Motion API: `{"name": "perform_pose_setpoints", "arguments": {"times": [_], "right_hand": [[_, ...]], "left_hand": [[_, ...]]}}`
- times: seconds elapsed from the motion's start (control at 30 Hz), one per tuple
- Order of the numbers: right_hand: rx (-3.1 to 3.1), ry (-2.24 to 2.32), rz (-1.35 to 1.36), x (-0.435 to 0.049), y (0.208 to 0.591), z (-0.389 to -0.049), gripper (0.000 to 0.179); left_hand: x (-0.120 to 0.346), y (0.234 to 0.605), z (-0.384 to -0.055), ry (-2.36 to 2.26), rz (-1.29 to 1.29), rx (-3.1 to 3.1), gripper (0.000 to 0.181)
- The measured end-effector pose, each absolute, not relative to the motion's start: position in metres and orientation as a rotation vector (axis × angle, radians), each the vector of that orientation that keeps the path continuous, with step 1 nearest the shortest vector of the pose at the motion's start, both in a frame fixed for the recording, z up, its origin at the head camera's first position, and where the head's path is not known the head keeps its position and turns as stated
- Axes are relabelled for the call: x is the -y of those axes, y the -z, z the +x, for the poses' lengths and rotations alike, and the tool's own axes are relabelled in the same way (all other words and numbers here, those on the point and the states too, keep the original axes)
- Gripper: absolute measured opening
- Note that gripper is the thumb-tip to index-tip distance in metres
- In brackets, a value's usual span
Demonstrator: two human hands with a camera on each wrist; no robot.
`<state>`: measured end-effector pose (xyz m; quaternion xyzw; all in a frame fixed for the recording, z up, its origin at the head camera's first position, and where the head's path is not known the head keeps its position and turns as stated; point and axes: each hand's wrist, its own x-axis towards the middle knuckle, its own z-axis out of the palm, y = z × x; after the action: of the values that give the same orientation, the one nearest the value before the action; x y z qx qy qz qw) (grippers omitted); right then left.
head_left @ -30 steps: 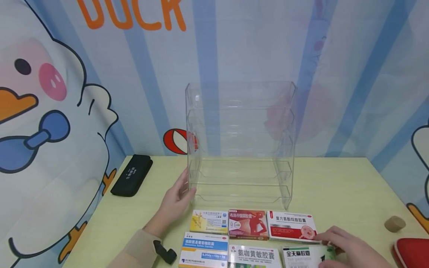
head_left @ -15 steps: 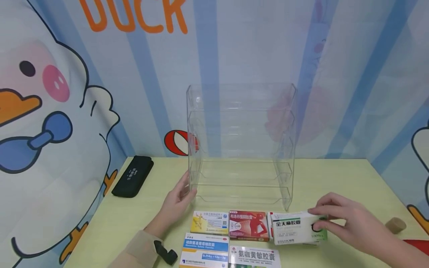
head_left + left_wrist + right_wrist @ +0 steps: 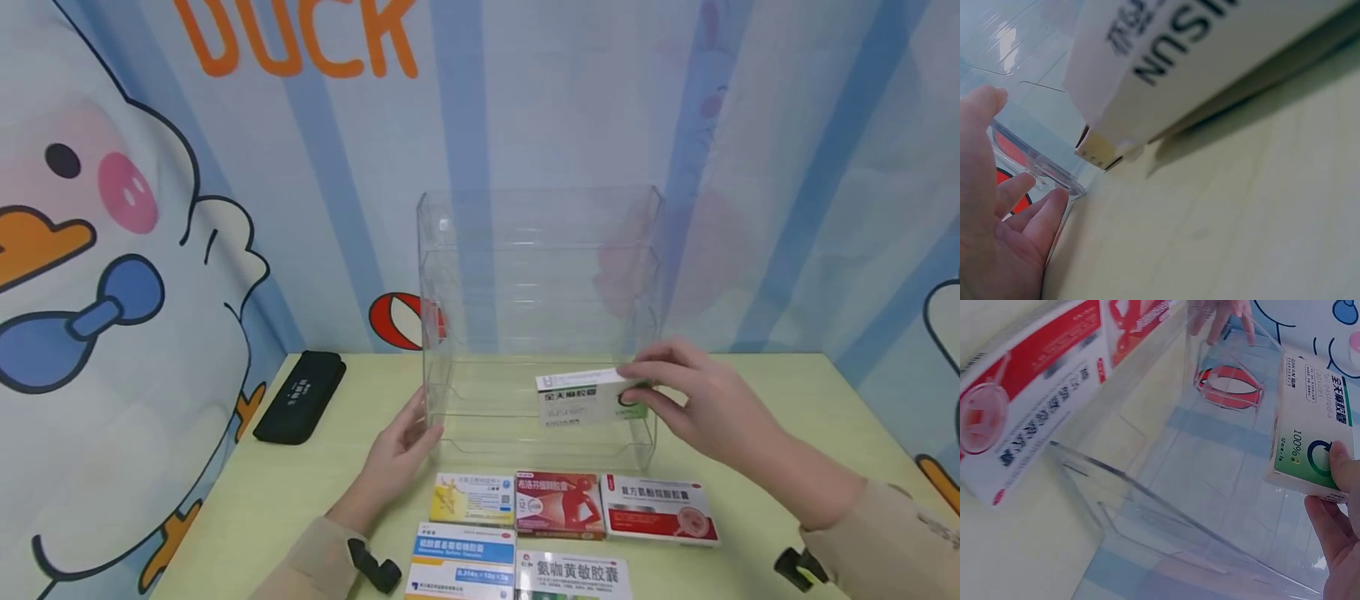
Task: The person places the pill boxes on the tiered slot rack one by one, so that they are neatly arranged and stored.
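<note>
A white-and-green medicine box point(image 3: 577, 404) is pinched at its right end by my right hand point(image 3: 697, 396), thumb on the printed face. It is tilted and overlaps the lower tiers of a clear plastic tiered rack point(image 3: 480, 429) in the head view. In the right wrist view this box point(image 3: 1307, 419) shows its green end beside the thumb. My left hand point(image 3: 393, 450) rests against the rack's left side, fingers fairly straight. Before the rack lie a yellow-white box point(image 3: 472, 498), a red box point(image 3: 558, 504), a red-white box point(image 3: 660, 510), a blue-white box point(image 3: 461, 558) and a white-green box point(image 3: 573, 575).
A black zip case point(image 3: 300, 397) lies at the table's back left. Behind the table point(image 3: 765, 400) hangs a striped duck-print cloth point(image 3: 555, 100). A white box point(image 3: 1172, 75) fills much of the upper left wrist view.
My right hand has lifted the white-and-green box from the front row's right end and carried it up and left to the rack. The left hand has stayed at the rack's side.
</note>
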<state>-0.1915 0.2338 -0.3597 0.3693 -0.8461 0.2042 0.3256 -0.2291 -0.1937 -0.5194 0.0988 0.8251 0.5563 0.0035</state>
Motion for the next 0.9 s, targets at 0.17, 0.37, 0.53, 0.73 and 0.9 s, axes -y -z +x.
{"name": "perform_pose_setpoints", "arguments": {"times": [0.17,0.37,0.53,0.73,0.9], "right_hand": [[2.146,-0.568,0.949,-0.208,0.337,-0.214,0.043],[2.053,-0.600,0.885,-0.181,0.316,-0.243,0.031],[2.003,-0.665,0.813,-0.161,0.300,-0.266,0.024],[1.986,-0.747,0.712,-0.142,0.282,-0.287,0.023],[1.998,-0.869,0.643,-0.130,0.272,-0.301,0.026]], "left_hand": [[0.194,0.519,-0.229,-1.754,0.301,-2.602,0.074],[0.194,0.519,-0.228,-1.762,0.308,-2.581,0.074],[0.194,0.518,-0.227,-1.769,0.320,-2.569,0.074],[0.194,0.520,-0.228,-1.778,0.325,-2.567,0.074],[0.195,0.521,-0.228,-1.777,0.301,-2.565,0.072]]}}
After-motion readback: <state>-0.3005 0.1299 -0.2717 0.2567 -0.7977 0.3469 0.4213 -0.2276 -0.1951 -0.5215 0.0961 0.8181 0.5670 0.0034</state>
